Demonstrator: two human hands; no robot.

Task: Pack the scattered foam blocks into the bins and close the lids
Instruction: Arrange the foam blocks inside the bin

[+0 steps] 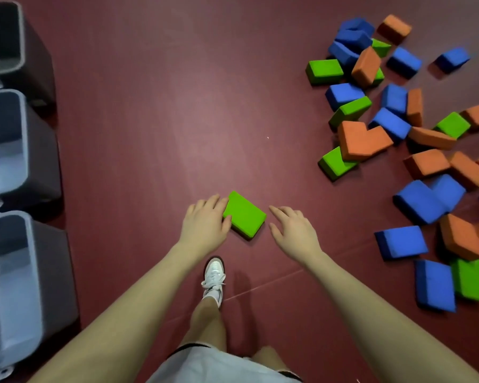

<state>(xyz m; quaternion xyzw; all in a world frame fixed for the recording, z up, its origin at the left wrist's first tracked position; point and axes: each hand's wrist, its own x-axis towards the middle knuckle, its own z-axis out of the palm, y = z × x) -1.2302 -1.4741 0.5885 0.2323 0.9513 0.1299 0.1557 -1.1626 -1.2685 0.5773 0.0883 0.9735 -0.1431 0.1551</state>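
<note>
A green foam block (244, 214) lies flat on the floor (163, 120) before me, its long axis running from near right to far left. My left hand (205, 221) grips its left edge; my right hand (293, 230) hovers beside it, fingers (278, 212) spread.

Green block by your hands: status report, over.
Left hand grips green block; right hand open beside it. Bins open, left. Nothing in between.

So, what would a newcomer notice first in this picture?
The lone green foam block at centre, the left hand holding its edge and the right hand open just beside it. Next, the heap of blue, orange and green blocks at right, and three open grey bins along the left.
</note>
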